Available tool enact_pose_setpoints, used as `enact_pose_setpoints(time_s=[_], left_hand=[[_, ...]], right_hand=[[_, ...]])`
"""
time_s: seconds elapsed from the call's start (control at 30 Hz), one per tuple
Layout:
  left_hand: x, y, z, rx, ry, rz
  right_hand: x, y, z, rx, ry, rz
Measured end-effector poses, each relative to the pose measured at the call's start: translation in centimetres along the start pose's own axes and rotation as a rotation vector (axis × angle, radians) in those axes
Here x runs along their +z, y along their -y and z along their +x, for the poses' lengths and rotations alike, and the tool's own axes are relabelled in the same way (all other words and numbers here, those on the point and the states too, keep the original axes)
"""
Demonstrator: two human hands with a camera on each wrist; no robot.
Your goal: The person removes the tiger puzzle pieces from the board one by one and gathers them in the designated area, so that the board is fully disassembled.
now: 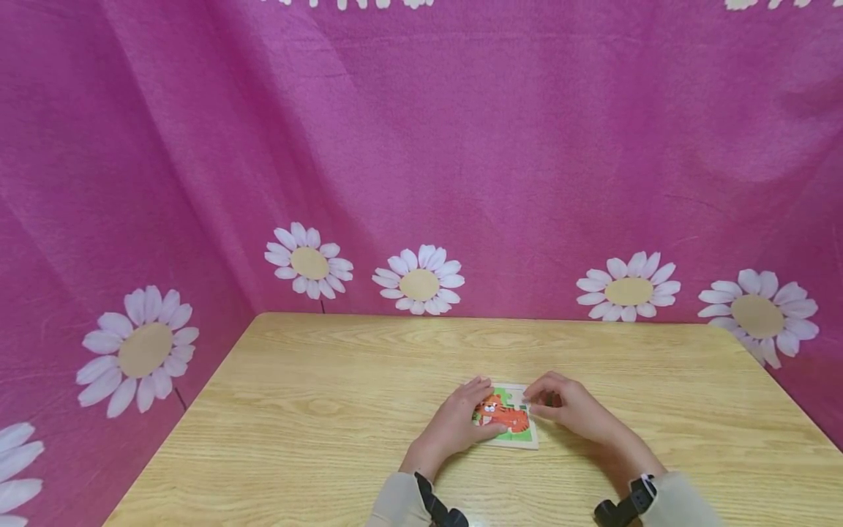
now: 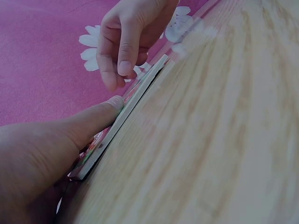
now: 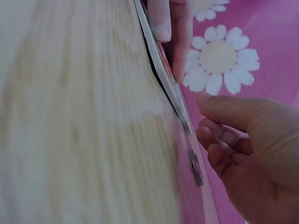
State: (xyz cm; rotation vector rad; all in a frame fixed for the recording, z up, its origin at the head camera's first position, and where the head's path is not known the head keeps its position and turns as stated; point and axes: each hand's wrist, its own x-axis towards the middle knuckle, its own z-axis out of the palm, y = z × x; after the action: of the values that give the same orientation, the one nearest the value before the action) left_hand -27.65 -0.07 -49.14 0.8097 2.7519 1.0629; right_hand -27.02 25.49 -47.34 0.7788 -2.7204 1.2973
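Note:
A small wooden jigsaw puzzle [image 1: 520, 436] with an orange tiger on green lies flat on the table; bare pale tray shows at its upper right. My left hand [image 1: 454, 421] rests across its left side, straight thumb on the near part and fingers toward the far edge. The left wrist view shows that thumb [image 2: 96, 120] at the tray's rim. Close by the tray's right side is my right hand [image 1: 576, 410], fingers loosely bent and nothing visible between them. Below this hand [image 3: 266, 144], a small puzzle piece [image 3: 195, 168] lies on the table in the right wrist view.
The light wooden table [image 1: 316, 410] extends around the puzzle on all sides. A pink cloth [image 1: 461, 146] with white daisies hangs behind the table and along its left side. Dark straps with small cameras [image 1: 628, 501] sit on both wrists.

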Motion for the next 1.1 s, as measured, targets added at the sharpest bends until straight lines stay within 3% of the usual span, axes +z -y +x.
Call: enact_pose_setpoints(time_s=[0.73,1.1], left_hand=[[-0.1,0.1,-0.1,0.012,0.001,-0.008],[0.0,0.0,0.0,0.001,-0.002,-0.007]], right_hand=[[1.1,1.1,0.3,-0.041,0.122,-0.046],[1.2,1.1,0.4,-0.011,0.162,0.026]])
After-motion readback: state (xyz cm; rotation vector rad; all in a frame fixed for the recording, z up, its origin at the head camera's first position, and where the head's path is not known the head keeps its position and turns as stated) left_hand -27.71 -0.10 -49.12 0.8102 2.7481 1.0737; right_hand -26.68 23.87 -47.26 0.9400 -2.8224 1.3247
